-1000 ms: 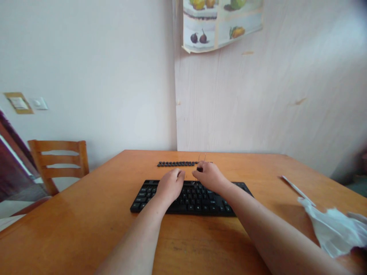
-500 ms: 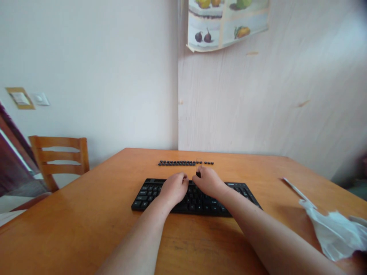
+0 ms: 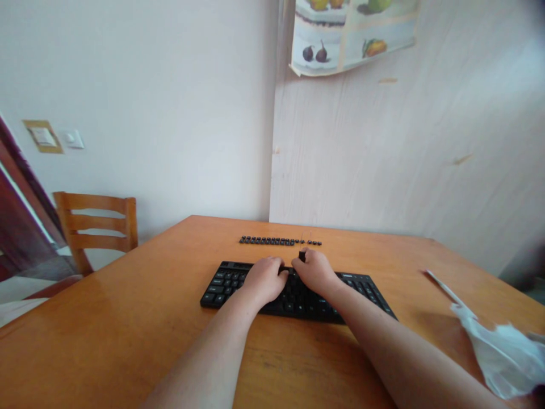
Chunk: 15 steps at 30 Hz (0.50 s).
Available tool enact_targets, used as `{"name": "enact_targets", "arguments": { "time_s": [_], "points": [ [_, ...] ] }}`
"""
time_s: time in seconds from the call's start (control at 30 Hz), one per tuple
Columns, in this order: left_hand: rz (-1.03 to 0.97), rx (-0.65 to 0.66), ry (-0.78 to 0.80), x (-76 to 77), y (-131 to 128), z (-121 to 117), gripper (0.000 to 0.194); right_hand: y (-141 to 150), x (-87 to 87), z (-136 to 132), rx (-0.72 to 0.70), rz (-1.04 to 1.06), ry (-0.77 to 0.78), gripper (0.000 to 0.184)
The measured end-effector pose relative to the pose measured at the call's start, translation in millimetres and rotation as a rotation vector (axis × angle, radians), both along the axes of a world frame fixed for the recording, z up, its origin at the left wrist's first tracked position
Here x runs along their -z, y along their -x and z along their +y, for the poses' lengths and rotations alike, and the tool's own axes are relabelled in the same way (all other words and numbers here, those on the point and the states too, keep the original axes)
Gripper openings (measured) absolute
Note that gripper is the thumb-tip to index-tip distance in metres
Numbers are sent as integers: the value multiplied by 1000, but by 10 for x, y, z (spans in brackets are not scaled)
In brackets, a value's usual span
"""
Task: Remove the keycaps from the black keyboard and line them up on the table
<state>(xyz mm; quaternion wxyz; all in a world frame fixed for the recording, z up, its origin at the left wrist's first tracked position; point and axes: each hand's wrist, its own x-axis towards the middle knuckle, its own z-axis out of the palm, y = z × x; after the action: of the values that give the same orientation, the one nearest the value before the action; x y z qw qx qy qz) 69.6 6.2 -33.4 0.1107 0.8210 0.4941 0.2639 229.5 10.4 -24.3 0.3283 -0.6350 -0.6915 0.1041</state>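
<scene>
A black keyboard [image 3: 230, 288] lies on the wooden table under both of my hands. My left hand [image 3: 266, 278] rests over its middle, fingers curled and thumb near the forefinger; whatever they may hold is hidden. Just to the right, my right hand [image 3: 315, 271] is closed on a small keycap puller [image 3: 302, 255], whose black handle shows above the fingers, with thin wires pointing up and away from me. Beyond the keyboard, loose black keycaps [image 3: 267, 241] stand in neat rows. Some of the keyboard's keys are covered by my hands.
On the right of the table [image 3: 128, 335] lie a crumpled white plastic bag [image 3: 502, 352] and a thin pale stick-like item [image 3: 449, 291]. A wooden chair [image 3: 100, 223] stands at the left. A wall rises behind, with a fruit picture [image 3: 353, 37] hanging on it.
The view has turned slightly left, so the scene sits further right. My left thumb has shifted out toward the right hand. The right hand keeps its grip on the puller.
</scene>
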Motion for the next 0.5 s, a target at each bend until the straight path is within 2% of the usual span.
{"name": "enact_targets", "arguments": {
  "time_s": [0.37,0.5],
  "points": [
    [33,-44,4,-2,-1,-11,21,-19,57,11,40,154,-12,22],
    [1,-53,24,-4,-5,-15,20,-46,83,33,45,311,12,20]
  ]
}}
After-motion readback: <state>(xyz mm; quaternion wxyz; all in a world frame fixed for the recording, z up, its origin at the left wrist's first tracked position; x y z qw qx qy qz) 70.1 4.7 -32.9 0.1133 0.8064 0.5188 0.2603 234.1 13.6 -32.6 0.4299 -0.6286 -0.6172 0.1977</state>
